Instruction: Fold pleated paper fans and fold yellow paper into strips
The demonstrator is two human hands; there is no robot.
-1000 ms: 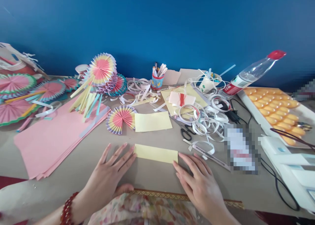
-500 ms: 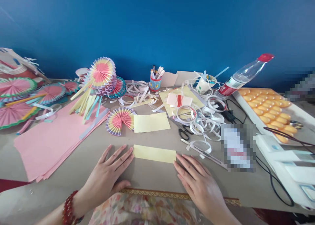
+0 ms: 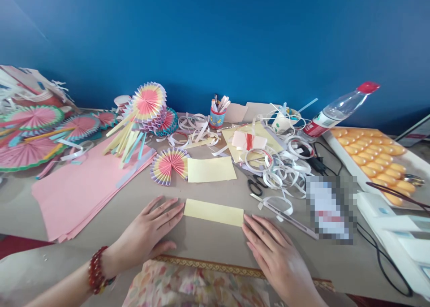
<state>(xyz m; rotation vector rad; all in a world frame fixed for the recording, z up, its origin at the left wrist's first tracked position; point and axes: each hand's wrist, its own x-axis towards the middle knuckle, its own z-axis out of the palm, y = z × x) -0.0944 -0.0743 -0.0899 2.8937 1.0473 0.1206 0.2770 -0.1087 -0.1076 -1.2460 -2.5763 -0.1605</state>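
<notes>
A narrow pale yellow paper strip [image 3: 213, 212] lies flat on the table in front of me. My left hand [image 3: 148, 228] rests flat at its left end, fingers stretched out and the tips at the edge. At the right end lies my right hand [image 3: 277, 248], also flat, its fingertips by the strip's edge. Neither hand grips anything. Just beyond the strip is a second, wider yellow paper piece [image 3: 212, 170]. Touching that piece's left side is a pleated paper fan [image 3: 170, 166] in pink, yellow and purple.
Pink paper sheets [image 3: 83, 181] and finished paper fans [image 3: 148, 103] are on the left. To the right are scissors [image 3: 255, 185], a craft knife [image 3: 290, 218], curled white tape strips [image 3: 285, 172], a tilted bottle [image 3: 339, 112] and a tray [image 3: 416, 159]. A pen cup [image 3: 217, 118] stands at the back.
The whole view has shifted slightly, so the things appear a little further right. Both hands stay flat at the strip's ends, and nothing has been picked up.
</notes>
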